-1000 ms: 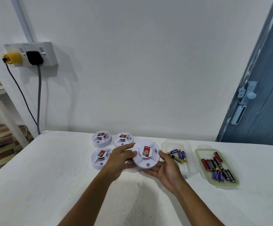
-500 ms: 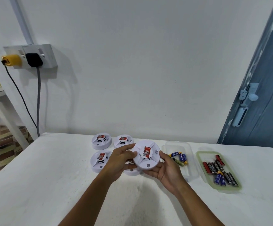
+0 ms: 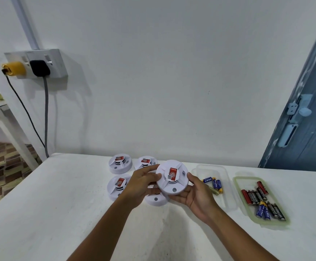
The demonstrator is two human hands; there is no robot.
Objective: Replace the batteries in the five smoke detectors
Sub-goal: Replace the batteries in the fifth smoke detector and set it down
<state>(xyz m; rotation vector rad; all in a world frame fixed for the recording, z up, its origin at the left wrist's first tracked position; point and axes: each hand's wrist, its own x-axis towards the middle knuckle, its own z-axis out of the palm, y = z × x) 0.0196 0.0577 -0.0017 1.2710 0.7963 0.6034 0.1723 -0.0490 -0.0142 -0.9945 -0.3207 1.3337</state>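
Round white plastic smoke detector held up (image 3: 172, 178): red-and-white label, grey dot near rim; four more round white detectors on table (image 3: 119, 164), same red labels
Clear plastic tub (image 3: 227, 187): blue-and-yellow batteries (image 3: 214, 183)
Pale green tray (image 3: 237, 182): red, black, blue batteries (image 3: 258, 197)
White table (image 3: 59, 204); yellow plug (image 3: 14, 68); black plug (image 3: 39, 67); grey-blue door (image 3: 308, 132); brown-and-beige patterned floor (image 3: 0, 166)

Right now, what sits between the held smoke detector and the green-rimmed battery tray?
In the head view, a clear plastic container holding a few batteries lies between the held detector and the green-rimmed tray.
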